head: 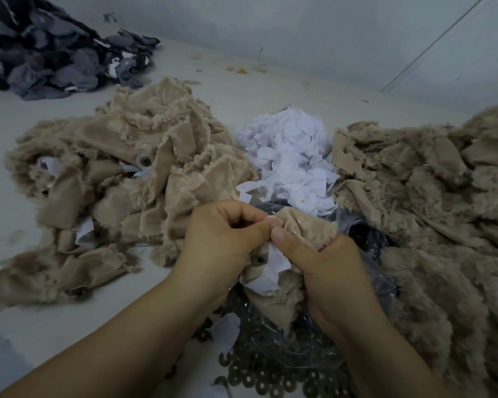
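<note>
Left to right: our left hand pinches the plush piece with thumb and curled fingers, right by the eye stud. The white backing paper sits between our thumbs. Our right hand grips the piece's right side, fingers wrapped behind. The piece hangs between both hands above the washer bag, long axis roughly near-to-far, furry top tipped right, lower tip pointing at us. We reckon the paper comes off next, and the left hand is nearer.
</note>
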{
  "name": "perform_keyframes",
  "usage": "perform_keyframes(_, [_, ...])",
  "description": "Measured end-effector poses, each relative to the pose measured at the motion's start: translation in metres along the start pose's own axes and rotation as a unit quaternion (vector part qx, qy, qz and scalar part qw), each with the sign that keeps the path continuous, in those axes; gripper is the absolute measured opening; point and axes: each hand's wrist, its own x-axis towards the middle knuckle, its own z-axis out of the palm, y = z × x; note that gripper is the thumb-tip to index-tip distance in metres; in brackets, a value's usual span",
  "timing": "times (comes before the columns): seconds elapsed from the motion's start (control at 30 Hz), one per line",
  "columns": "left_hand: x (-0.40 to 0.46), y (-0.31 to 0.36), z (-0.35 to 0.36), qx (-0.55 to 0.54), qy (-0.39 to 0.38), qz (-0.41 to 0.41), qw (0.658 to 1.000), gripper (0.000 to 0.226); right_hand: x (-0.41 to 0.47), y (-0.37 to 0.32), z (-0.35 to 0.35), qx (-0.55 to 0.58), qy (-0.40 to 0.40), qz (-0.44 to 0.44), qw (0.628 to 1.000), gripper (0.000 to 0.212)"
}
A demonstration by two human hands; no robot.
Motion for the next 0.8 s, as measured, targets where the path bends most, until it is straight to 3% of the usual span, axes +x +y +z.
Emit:
perform_keyframes(0.13, [0.001,0.009,0.003,-0.158,-0.026,-0.129,0.979,0.015,0.0,-0.001,0.0,0.024,0.008,0.019,0.999,0.031])
perform_keyframes(0.33, [0.004,0.012,0.001,-0.182,-0.056,-0.17,0.967,0.025,0.002,-0.001,-0.001,0.064,0.0,0.038,0.997,0.025])
perform_keyframes(0.5, [0.001,0.008,0.005,-0.139,-0.01,-0.118,0.983,0.011,0.0,-0.002,-0.002,0.068,0.002,0.032,0.997,0.024])
perform_keyframes(0.6, [-0.003,0.003,0.005,0.043,0.027,0.029,0.998,0.022,-0.001,0.0,-0.003,0.023,0.022,-0.006,0.999,0.018])
perform_keyframes(0.67, [-0.008,0.002,0.007,0.153,0.039,0.133,0.979,0.024,-0.002,-0.001,-0.002,0.018,0.038,-0.013,0.999,0.023])
perform_keyframes(0.73, [-0.01,0.001,0.008,0.154,0.05,0.141,0.977,0.023,-0.003,-0.002,-0.001,0.013,0.046,-0.026,0.998,0.021])
perform_keyframes(0.77, [-0.009,0.0,0.007,0.128,0.051,0.118,0.983,0.021,-0.004,-0.003,-0.001,0.011,0.044,-0.031,0.998,0.011])
perform_keyframes(0.8, [-0.009,0.0,0.007,0.099,0.047,0.092,0.99,0.019,-0.005,-0.004,0.0,0.004,0.032,-0.036,0.999,0.015])
